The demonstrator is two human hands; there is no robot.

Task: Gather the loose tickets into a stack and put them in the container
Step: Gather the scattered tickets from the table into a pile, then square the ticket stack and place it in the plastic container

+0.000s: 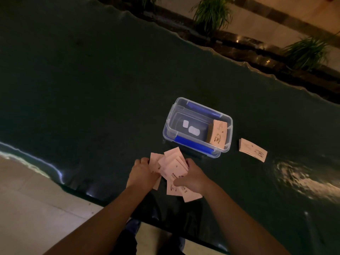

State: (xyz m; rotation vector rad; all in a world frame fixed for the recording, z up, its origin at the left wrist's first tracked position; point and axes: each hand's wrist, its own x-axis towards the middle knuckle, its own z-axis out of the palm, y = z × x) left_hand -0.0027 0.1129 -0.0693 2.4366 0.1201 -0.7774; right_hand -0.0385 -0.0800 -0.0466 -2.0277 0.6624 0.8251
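Note:
Several pale pink tickets (172,165) lie fanned in a loose bunch on the dark table near its front edge. My left hand (142,173) grips the bunch from the left. My right hand (193,178) presses on it from the right, thumb on top, with some tickets sticking out below it. Just behind stands a clear plastic container (170,124) with blue side clips; a neat ticket stack (217,134) leans inside at its right end. Another squared stack of tickets (253,150) lies on the table right of the container.
The dark glossy table (92,89) stretches far to the left and back, with a wavy rim. Potted plants (211,13) stand on a ledge beyond the far edge. Pale floor tiles (27,199) show at lower left.

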